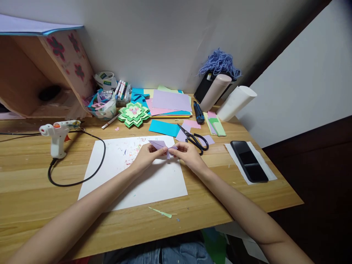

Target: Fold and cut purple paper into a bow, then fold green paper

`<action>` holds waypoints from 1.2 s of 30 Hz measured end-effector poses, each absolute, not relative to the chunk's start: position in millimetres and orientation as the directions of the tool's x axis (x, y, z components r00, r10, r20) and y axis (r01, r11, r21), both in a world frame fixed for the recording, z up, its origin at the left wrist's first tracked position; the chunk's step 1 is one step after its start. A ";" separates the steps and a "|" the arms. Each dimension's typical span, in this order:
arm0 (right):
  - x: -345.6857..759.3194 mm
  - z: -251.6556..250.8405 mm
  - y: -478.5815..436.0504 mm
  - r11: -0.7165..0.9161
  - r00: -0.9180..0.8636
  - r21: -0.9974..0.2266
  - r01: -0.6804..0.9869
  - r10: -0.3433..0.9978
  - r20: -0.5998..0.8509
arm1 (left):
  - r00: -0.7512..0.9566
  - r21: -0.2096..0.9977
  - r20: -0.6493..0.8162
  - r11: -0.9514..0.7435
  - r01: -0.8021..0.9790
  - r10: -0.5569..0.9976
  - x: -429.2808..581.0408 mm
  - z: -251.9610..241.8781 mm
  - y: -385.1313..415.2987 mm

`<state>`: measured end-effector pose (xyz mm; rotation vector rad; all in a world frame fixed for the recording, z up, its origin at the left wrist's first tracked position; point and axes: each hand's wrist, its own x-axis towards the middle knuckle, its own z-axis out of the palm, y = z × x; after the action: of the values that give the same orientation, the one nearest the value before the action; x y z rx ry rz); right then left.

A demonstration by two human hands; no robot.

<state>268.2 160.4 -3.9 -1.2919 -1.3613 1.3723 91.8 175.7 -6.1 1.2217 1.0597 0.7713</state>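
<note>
Both my hands meet over a white sheet (154, 183) on the wooden desk (27, 172). Between them is a small folded piece of lilac paper (160, 144). My left hand (147, 156) pinches its left side with fingers closed. My right hand (187, 154) pinches its right end, fingers curled on the paper. The white sheet is speckled with small coloured marks near its top.
A glue gun (57, 134) with black cord stands at left. Black scissors (195, 139), a blue cutter (198, 112), coloured paper stack (170, 102), a green layered paper flower (134, 114), markers (121, 90), and a phone (249, 160) lie around. Rolled white paper (236, 102) sits back right.
</note>
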 end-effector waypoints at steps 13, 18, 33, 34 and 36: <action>270.7 -2.9 161.7 -0.207 -0.226 -0.978 0.020 0.952 -0.206 | 0.309 0.975 -0.222 0.210 0.072 0.925 93.4 -6.8 175.6; 274.6 -4.7 164.1 -0.263 -0.236 -0.965 -0.018 0.939 -0.251 | 0.291 0.973 -0.230 0.218 0.074 0.929 94.3 -3.9 174.8; 271.7 1.8 162.4 -0.207 -0.218 -0.978 0.019 0.954 -0.206 | 0.303 0.971 -0.219 0.175 0.166 0.927 94.7 0.7 174.0; 271.5 1.0 162.4 -0.190 -0.207 -0.981 0.030 0.959 -0.192 | 0.308 0.972 -0.218 0.178 0.153 0.926 94.8 -0.3 174.2; 270.8 -0.8 162.0 -0.151 -0.189 -0.987 0.056 0.969 -0.159 | 0.304 0.975 -0.219 0.195 0.110 0.927 94.7 -2.9 174.8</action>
<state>270.8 162.0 -0.8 -1.2582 -1.3058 1.4510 94.7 174.8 -2.9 1.2424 1.1178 0.7837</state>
